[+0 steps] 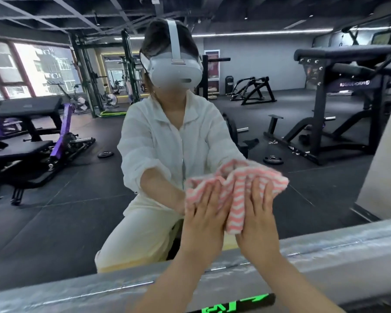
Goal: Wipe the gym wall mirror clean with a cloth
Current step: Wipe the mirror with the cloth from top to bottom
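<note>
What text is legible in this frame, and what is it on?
No text reads for certain.
White lettering on the black machine pad: mirrored in the mirror and blurred, not legible.
Green glowing marks on the black strip: cut off by the frame edge, not legible.
Poster on the far wall: too small to read.

A silvery ledge [325, 263] runs below the mirror [66, 188], nothing resting on it

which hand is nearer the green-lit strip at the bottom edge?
Left, marginally. The left hand presses flat on the cloth almost straight above the strip; the right hand presses beside it, up and further right. Both sit well above it.
</note>
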Tool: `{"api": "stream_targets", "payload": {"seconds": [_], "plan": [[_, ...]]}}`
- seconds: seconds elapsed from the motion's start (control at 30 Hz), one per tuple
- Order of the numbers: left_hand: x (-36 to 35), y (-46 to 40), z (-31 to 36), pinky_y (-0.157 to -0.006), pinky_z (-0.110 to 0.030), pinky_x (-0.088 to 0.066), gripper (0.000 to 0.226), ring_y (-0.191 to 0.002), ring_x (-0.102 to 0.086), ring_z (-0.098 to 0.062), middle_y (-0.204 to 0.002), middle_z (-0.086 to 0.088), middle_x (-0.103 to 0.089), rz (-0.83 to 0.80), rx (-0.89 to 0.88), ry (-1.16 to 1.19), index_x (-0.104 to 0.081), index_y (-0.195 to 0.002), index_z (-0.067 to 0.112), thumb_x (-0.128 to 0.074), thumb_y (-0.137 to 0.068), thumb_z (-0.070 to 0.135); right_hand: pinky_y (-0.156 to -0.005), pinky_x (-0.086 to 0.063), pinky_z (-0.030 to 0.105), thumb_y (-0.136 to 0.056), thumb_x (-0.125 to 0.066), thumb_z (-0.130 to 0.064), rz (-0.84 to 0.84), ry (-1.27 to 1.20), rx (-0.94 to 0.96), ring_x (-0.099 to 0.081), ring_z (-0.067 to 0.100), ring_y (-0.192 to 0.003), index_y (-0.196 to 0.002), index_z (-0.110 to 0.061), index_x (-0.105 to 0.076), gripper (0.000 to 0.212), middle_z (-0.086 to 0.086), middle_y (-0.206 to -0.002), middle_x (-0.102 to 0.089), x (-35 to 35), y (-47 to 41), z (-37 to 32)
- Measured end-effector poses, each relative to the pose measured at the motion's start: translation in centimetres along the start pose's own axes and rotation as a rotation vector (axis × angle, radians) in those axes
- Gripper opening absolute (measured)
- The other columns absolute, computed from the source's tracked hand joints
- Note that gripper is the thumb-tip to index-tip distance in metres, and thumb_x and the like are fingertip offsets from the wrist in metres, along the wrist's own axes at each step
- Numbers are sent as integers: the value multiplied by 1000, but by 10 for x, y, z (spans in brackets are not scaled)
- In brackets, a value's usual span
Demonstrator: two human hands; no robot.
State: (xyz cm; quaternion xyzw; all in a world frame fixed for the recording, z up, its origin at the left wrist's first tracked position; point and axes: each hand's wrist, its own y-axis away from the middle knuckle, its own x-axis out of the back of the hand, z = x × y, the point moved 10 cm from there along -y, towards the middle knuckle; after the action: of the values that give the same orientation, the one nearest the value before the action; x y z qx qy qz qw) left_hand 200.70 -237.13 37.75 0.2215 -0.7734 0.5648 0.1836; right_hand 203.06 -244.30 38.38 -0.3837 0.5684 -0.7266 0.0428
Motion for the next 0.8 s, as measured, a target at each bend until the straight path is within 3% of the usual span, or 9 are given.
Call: {"api": "stream_targets", "payload": {"seconds": [0.1, 0.2, 0.27, 0.33, 0.47, 0.53, 0.67, 0.8], "plan": [[-16, 50, 4, -112, -51, -20, 77, -148, -2, -25, -160, -9, 5, -79, -51, 3, -12, -152, 12, -41, -83, 28, -106, -21, 57, -79, -38, -15, 15, -56, 25, 11, 34, -146, -152, -3, 5, 86, 14, -160, 6, 3, 29, -28], [-7, 57, -14, -115, -46, -12, 71, -148, 0, -24, -160, -8, 7, -34, 34, 24, -7, -153, 15, -35, -92, 36, -104, -25, 59, -85, -35, -22, -85, -147, -65, 1, 42, -145, -153, -10, 4, 79, 15, -160, -6, -7, 29, -29], [14, 22, -33, -115, -45, -1, 71, -147, 7, -24, -160, -10, 8, 54, 104, -8, -5, -153, 18, -33, -92, 40, -106, -24, 64, -96, -26, -29, -106, -182, -104, -8, 51, -142, -153, -12, 3, 67, 19, -158, -16, -4, 0, -26], [42, -28, -53, -113, -47, 4, 72, -147, 10, -25, -158, -16, 1, 141, 165, -35, -13, -152, 24, -41, -88, 41, -110, -15, 69, -98, -25, -36, -51, -207, -125, -5, 54, -141, -153, -19, 2, 63, 19, -158, -14, 13, -40, -20], [69, -101, -66, -105, -66, -6, 73, -141, -6, -35, -154, -16, -14, 203, 199, -31, -26, -148, 28, -57, -86, 50, -109, -15, 68, -92, -45, -30, 112, -145, -199, -8, 54, -140, -150, -19, -8, 70, 20, -157, -17, 48, -97, 10], [66, -104, -54, -107, -65, -11, 71, -141, -7, -35, -154, -16, -21, 227, 155, -50, -25, -148, 28, -56, -88, 49, -110, -21, 67, -93, -50, -30, 109, -115, -188, -8, 52, -141, -151, -12, -12, 72, 18, -158, -14, 43, -91, 19], [27, -54, -10, -114, -49, 10, 62, -146, 11, -27, -156, -10, -11, 186, -18, -59, -21, -148, 28, -42, -90, 34, -112, -23, 59, -100, -32, -34, 25, -230, -201, -2, 43, -146, -152, -2, -10, 65, 19, -159, -3, 5, -15, 22], [-41, 44, 37, -116, -48, 12, 89, -146, 14, -30, -158, -10, 18, -63, -283, -120, 1, -153, 18, -49, -81, 33, -112, -26, 54, -94, -38, -29, -132, -231, -162, 2, 33, -148, -153, -4, -1, 74, 12, -161, 8, -34, 89, 3]]}}
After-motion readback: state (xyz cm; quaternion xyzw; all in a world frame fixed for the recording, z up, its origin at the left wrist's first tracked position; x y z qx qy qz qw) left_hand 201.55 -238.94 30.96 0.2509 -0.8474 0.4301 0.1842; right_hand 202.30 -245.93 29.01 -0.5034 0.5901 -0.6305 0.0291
